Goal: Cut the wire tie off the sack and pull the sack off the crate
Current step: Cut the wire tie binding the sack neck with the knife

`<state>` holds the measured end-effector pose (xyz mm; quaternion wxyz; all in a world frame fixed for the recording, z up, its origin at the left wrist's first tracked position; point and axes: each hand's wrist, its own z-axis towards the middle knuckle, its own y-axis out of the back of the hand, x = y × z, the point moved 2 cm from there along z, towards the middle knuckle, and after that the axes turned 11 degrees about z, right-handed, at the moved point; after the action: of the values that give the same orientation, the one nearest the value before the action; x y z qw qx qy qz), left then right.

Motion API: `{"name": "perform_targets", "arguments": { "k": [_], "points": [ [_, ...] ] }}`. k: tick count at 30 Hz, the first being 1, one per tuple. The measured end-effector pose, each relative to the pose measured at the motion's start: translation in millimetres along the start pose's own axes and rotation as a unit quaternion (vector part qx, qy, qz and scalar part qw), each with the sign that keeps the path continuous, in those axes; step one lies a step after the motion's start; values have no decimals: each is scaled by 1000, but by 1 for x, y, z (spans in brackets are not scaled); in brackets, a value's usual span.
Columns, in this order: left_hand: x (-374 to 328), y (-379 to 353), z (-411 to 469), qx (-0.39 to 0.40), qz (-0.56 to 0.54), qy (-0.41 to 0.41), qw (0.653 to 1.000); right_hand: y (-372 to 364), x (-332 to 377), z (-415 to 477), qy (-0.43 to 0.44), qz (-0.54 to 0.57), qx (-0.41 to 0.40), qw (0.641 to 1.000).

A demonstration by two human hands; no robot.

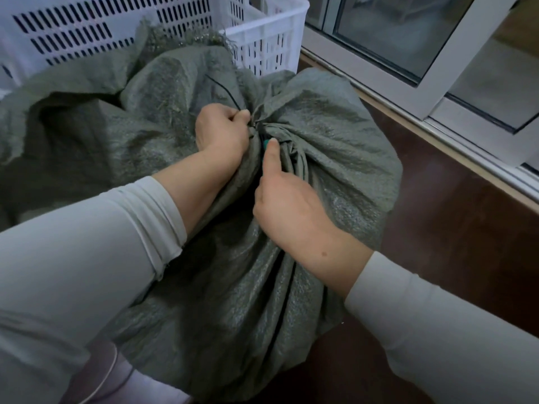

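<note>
Cutting step, tie not off yet. The sack (pixel 335 135) sits on the floor (pixel 452 228) right in front of you, its neck bunched tight at centre. The black wire tie (pixel 224 91) wraps that neck and its loose tail sticks up far-left of the knot.

Your left grip (pixel 221 132) is clenched on the bunched neck right at the tie, thumb and fingers pinching. Your right grip (pixel 287 205) is grasping a tool (pixel 266 144). Only a teal bit shows at the knot, with your forefinger laid straight along it. The blade is hidden, so I can't tell if it's on the wire.

A white crate (pixel 262 33) stands far left with more grey cloth draped at it. What the near sack covers is hidden.

To do it well:
- Keep the left pinch firm and lift the wire loop clear of the cloth so the tool bites wire only.
- Keep your left fingertips out of the blade's path; they're touching the knot, very close to the tool tip.
- Work the tip under the loop, not through the folds, since the woven cloth likely snags.
- Cut once and hold on to the tail so the tie comes away whole.
</note>
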<state>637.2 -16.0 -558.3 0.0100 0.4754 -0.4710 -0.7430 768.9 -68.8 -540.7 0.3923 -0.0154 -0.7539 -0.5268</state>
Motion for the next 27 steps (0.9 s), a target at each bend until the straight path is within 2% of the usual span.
{"name": "perform_targets", "arguments": {
  "k": [12,16,21,27],
  "points": [
    [7,1,4,-12,-27,45,999,-7,1,1,6,7,3,1000],
    [3,-3,-2,-14,-10,30,999,1,-4,9,-13,22,-2,1000],
    [9,0,4,-16,-42,83,996,-8,1,1,10,20,6,1000],
    [6,-5,0,-13,-42,84,995,-5,-5,10,-6,2,-5,1000]
  ]
}}
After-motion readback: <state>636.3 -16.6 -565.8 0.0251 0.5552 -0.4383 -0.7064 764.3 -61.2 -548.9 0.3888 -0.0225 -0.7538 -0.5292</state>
